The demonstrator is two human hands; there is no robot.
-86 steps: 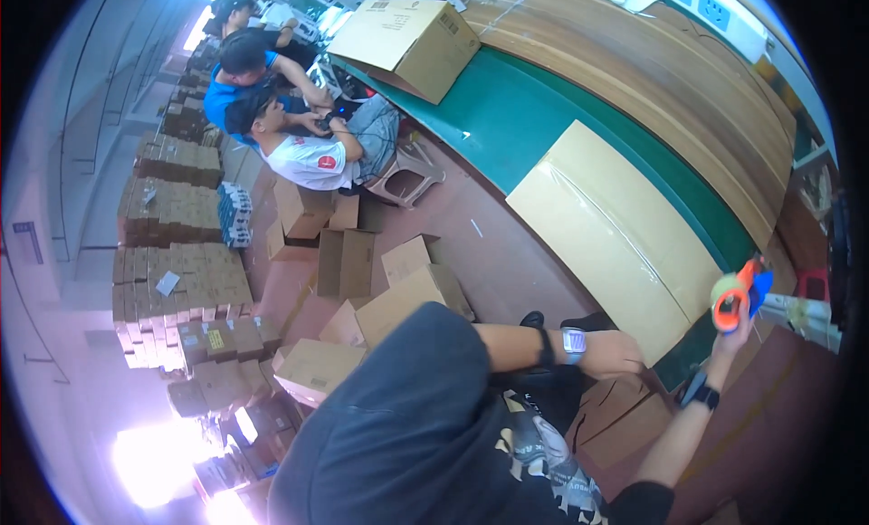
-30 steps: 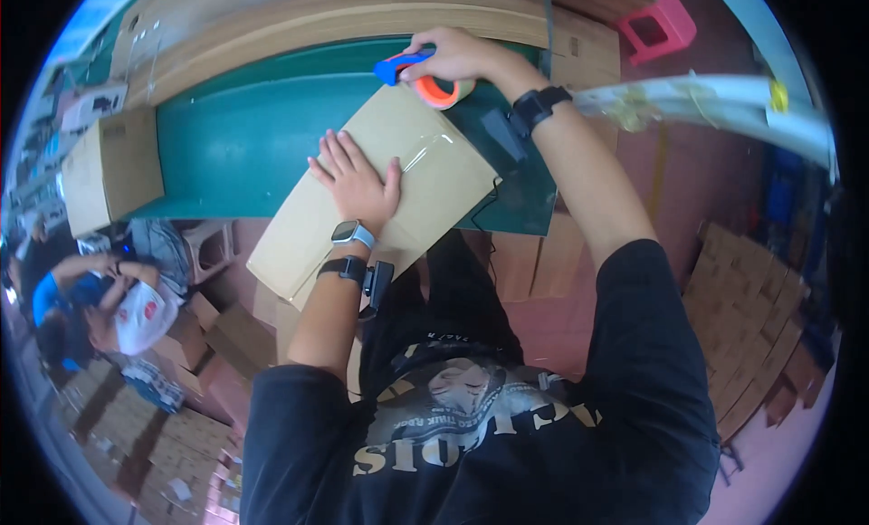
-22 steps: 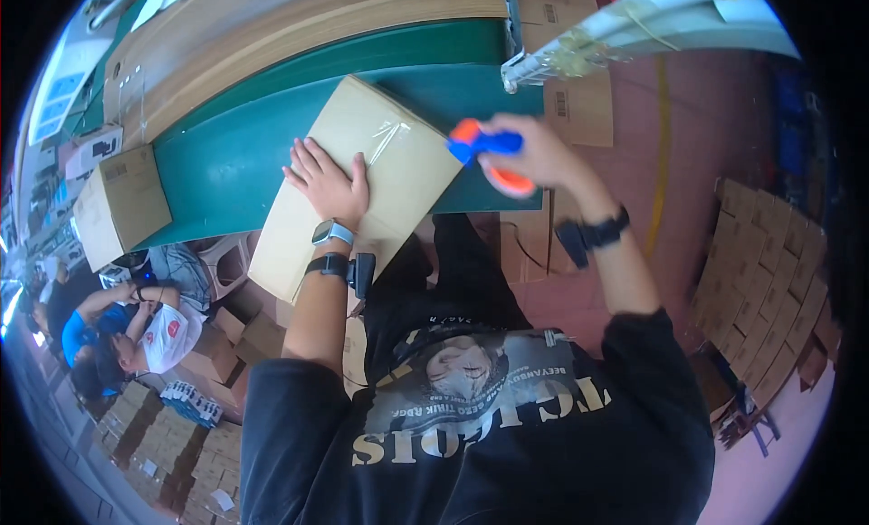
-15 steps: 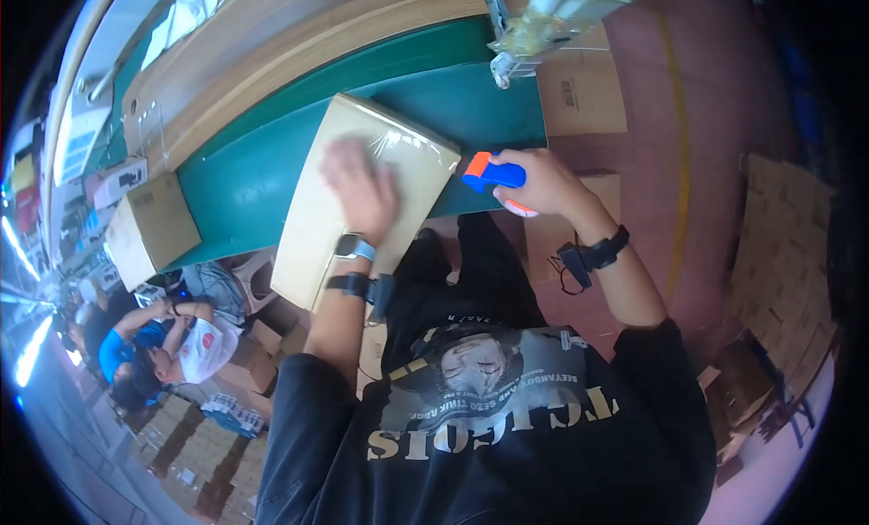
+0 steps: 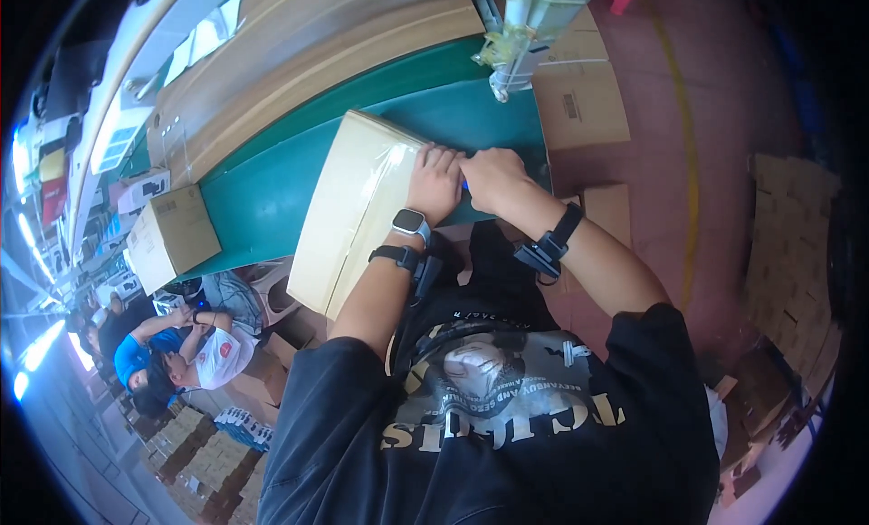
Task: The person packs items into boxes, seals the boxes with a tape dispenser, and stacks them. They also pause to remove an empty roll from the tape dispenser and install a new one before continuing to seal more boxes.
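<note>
A tan cardboard carton (image 5: 348, 204) lies slantwise on the green work surface, its near end jutting past the front edge. Clear shiny tape runs along its top. At the carton's right end my left hand (image 5: 436, 183) lies flat, fingers extended over the edge. Right beside those fingertips, my right hand (image 5: 498, 183) is closed around a blue and orange tape dispenser (image 5: 466, 186). Only a bit of blue shows now; the hand hides the rest.
A smaller carton (image 5: 172, 238) stands at the left end of the green bench (image 5: 258, 217). Plastic-wrapped long pieces (image 5: 529, 27) hang at the top, near another carton (image 5: 579, 95). Two people (image 5: 181, 348) work at the lower left, near stacked boxes. More cartons (image 5: 787, 253) stand at the right.
My left hand has slid right from the carton's middle to its right end. My right hand has brought the tape dispenser leftward against that end. The carton appears slightly shifted in view.
</note>
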